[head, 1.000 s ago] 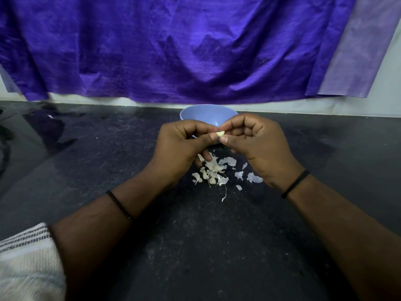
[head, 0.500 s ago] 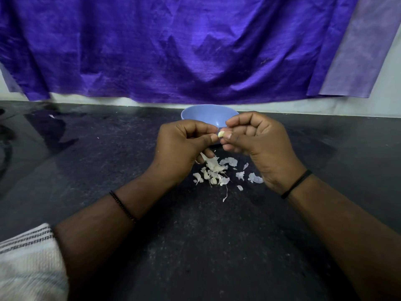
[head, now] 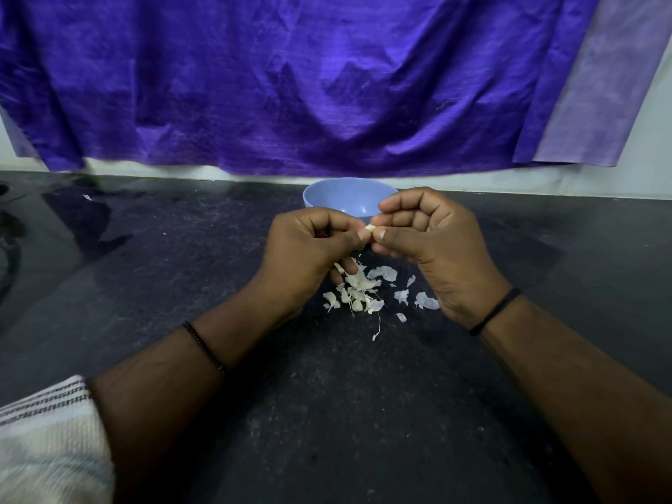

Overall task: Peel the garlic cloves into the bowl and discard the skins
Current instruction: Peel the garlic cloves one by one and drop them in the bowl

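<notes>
A small pale garlic clove (head: 370, 228) shows between my two thumb tips. My left hand (head: 307, 254) and my right hand (head: 432, 245) both pinch it, fingers curled, held just above the dark counter. A light blue bowl (head: 338, 192) stands right behind my hands; its inside is partly hidden by them. A heap of white garlic skins (head: 360, 289) lies on the counter under and between my hands, with loose flakes (head: 425, 301) spread to the right.
The dark speckled counter (head: 327, 412) runs to a white wall strip. A purple cloth (head: 291, 85) hangs behind the bowl. A striped white sleeve (head: 47, 438) shows at the lower left. Dark shapes lie at the far left edge (head: 7, 241).
Both hands stay together on the clove. My right hand has turned slightly, fingers lifted a bit higher over the bowl's rim. The skins on the counter have not moved.
</notes>
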